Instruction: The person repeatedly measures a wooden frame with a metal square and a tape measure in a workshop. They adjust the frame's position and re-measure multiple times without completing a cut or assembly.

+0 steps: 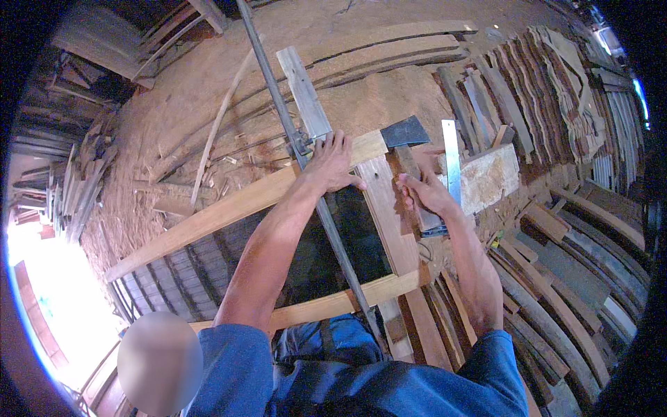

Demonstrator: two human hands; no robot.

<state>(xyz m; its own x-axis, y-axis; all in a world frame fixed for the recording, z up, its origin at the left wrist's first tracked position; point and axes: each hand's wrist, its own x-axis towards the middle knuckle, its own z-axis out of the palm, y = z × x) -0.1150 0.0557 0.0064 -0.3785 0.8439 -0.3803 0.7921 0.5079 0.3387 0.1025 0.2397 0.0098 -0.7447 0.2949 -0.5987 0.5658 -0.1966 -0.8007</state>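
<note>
My left hand lies with its fingers spread on the far rail of a pale wooden frame, close to its right end. A long metal bar clamp crosses the frame beside that hand. My right hand is closed round the wooden handle of a hatchet. The dark, wedge-shaped head of the hatchet is just beyond the end of the far rail. Between the two long rails runs a crosspiece, to the left of my right hand. The near rail passes close to my body.
A flat metal ruler-like strip stands right of my right hand, by a pale rough block. A grey board lies beyond my left hand. Curved timber is stacked at right; wavy-edged slabs lie beyond. Sawdust covers the ground.
</note>
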